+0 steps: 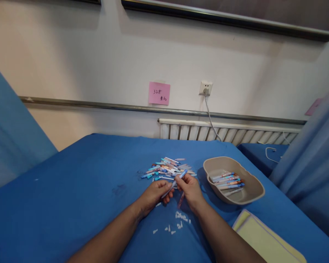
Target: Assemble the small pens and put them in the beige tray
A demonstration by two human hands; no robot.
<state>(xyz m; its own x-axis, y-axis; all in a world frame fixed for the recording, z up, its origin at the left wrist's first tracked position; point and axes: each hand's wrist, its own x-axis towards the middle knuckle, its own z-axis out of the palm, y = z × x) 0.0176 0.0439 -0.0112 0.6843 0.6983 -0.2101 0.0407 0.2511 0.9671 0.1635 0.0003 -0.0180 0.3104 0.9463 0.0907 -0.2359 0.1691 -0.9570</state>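
Note:
A pen (182, 174) with a blue end and a pale barrel slants between my two hands. My left hand (157, 191) is closed on the lower, pale part. My right hand (190, 188) pinches it near the blue end. Below my right palm a pinkish-brown pen-like stick (181, 200) shows; whether that hand holds it too, I cannot tell. Just beyond my hands lies a loose pile of pens (167, 166) in several colours. Small white tip-shaped pieces (181, 216) are scattered on the blue cloth between my forearms.
A beige basin (254, 193) with several pens (229, 182) in it stands to the right on the blue-covered table (71, 190). A yellow folded cloth or pad (263, 237) lies at front right. Behind are a radiator (197, 130), a socket (205, 88) with a cord, and blue curtains (312, 157).

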